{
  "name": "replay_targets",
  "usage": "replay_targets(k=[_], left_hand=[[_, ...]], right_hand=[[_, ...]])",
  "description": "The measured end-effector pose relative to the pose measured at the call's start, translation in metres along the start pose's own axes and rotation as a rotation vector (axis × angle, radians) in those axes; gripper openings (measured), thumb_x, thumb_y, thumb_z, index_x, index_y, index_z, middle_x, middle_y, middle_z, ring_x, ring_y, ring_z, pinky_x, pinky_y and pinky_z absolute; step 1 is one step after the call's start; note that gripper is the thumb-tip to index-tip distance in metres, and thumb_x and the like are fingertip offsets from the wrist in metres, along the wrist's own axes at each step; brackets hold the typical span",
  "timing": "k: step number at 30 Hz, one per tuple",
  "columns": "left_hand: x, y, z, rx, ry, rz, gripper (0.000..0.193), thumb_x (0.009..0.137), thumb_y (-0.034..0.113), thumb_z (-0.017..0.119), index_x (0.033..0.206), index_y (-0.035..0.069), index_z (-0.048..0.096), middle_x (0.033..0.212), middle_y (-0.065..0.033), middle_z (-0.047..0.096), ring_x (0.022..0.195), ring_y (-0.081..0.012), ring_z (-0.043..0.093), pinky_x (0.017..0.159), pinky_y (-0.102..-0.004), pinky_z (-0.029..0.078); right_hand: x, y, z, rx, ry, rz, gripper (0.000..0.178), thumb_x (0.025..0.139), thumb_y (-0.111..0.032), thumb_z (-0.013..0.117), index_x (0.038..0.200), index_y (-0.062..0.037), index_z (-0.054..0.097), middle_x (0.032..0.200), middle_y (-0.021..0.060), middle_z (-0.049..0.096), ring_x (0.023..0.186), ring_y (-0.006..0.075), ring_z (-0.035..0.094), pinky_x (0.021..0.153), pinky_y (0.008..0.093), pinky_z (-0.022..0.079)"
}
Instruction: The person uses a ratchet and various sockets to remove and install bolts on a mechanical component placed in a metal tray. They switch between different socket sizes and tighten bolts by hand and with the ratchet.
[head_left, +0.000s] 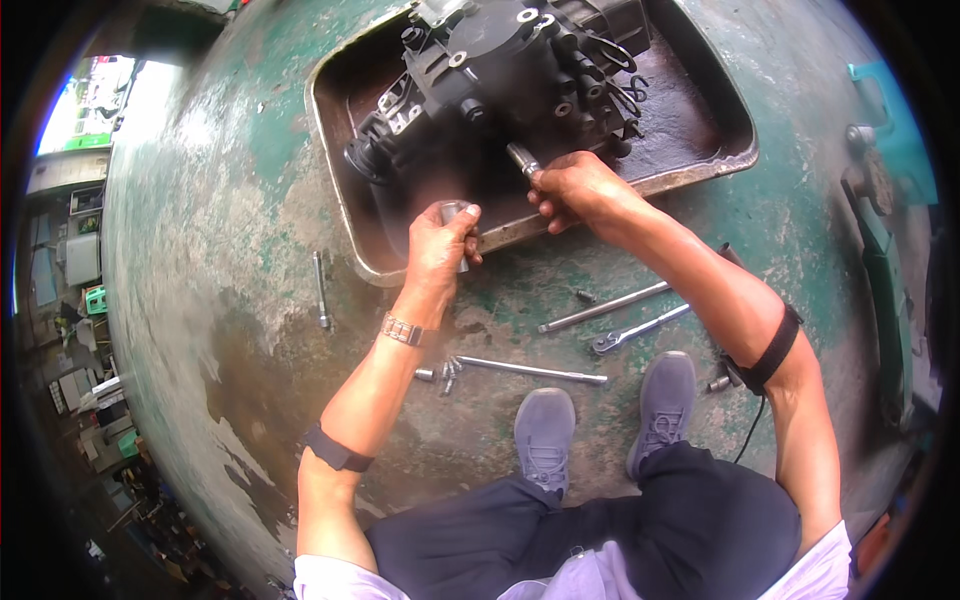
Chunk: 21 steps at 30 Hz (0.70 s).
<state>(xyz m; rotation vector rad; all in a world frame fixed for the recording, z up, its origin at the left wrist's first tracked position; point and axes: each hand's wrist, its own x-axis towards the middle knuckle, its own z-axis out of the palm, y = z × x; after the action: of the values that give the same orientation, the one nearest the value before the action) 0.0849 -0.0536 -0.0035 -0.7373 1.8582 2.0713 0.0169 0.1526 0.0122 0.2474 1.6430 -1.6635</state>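
My right hand (578,190) is closed around a shiny metal socket (522,158), whose free end points up and left toward a dark, greasy gearbox (500,60). A small gap seems to separate the socket from the casing. At the near left of the drip tray (690,180), my left hand (440,245) grips a grey metal piece (455,212) between thumb and fingers. The fingers partly cover that piece, so its exact kind is unclear. The gearbox rests in the tray, with bolt holes and hoses on its right side.
Below the tray on the stained green floor lie a long bar (605,307), a ratchet wrench (640,332), a thinner bar (530,370) and a short extension (321,290). Loose sockets (722,383) lie by my shoes (545,430). A green metal stand (885,300) is at far right.
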Motion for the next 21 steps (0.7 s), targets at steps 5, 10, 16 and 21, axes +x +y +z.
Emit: replay_targets(k=[5,10,16,21], left_hand=[[0.002,0.0,-0.001,0.018,-0.006,-0.002,0.018,0.088,0.016,0.071,0.093,0.002,0.059,0.071,-0.0029,0.057,0.051,-0.0094,0.051,0.045,-0.0261,0.048],[0.001,0.0,0.0,0.016,-0.007,0.011,0.017,0.088,0.015,0.07,0.091,0.002,0.059,0.07,-0.003,0.057,0.05,-0.0091,0.05,0.045,-0.0258,0.048],[0.0,0.002,0.003,0.026,0.0,0.018,0.016,0.089,0.012,0.069,0.091,0.001,0.057,0.065,-0.0023,0.056,0.047,-0.0077,0.05,0.043,-0.0233,0.047],[0.0,0.001,0.001,0.039,-0.012,0.029,0.018,0.088,0.014,0.07,0.092,0.002,0.058,0.067,-0.0024,0.057,0.049,-0.0081,0.05,0.044,-0.0244,0.048]], right_hand=[[0.004,0.005,0.004,-0.017,0.028,-0.051,0.022,0.095,-0.018,0.056,0.089,0.0028,0.061,0.082,0.0052,0.063,0.065,0.0103,0.058,0.055,0.027,0.054],[0.006,0.004,0.014,-0.12,0.091,-0.045,0.022,0.095,-0.017,0.057,0.087,0.0031,0.061,0.077,0.0057,0.062,0.063,0.0119,0.059,0.053,0.0279,0.054],[0.012,0.007,0.02,-0.107,0.08,-0.023,0.021,0.095,-0.017,0.058,0.089,0.0029,0.061,0.078,0.0061,0.062,0.063,0.0122,0.06,0.052,0.0284,0.054],[0.013,0.012,0.015,0.213,0.011,0.026,0.019,0.096,-0.016,0.058,0.096,0.0021,0.061,0.085,0.0049,0.062,0.066,0.0092,0.057,0.055,0.0272,0.056]])
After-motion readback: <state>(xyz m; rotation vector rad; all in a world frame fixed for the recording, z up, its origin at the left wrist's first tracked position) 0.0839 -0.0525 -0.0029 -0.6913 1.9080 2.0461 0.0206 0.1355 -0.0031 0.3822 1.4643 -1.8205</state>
